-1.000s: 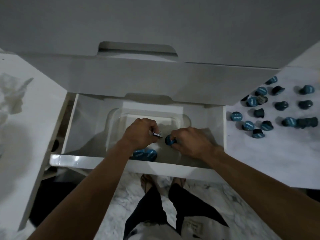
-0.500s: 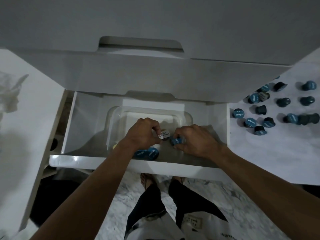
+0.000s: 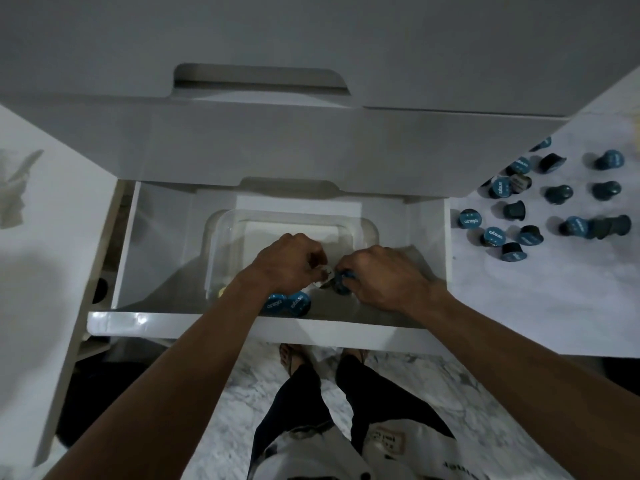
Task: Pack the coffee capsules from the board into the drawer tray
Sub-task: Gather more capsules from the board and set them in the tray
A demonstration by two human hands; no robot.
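Both my hands are down in the clear plastic drawer tray (image 3: pixel 221 244): my left hand (image 3: pixel 287 261) pinches a pale-lidded capsule (image 3: pixel 323 277), my right hand (image 3: pixel 377 271) grips a teal-blue foil-topped coffee capsule (image 3: pixel 341 284), held low so they seat beside the two blue capsules (image 3: pixel 287 304) just under my left wrist. Well off to my right, many more capsules (image 3: pixel 530 216) wait scattered on the white marbled board (image 3: pixel 519 306). Dim room, white drawer front (image 3: pixel 173 325), marble floor (image 3: pixel 398 375) below.

Your left hand (image 3: pixel 289 263) hid most of the small pale capsule (image 3: pixel 323 276) it pinched; your left forearm covered part of the clear plastic tray (image 3: pixel 221 237).
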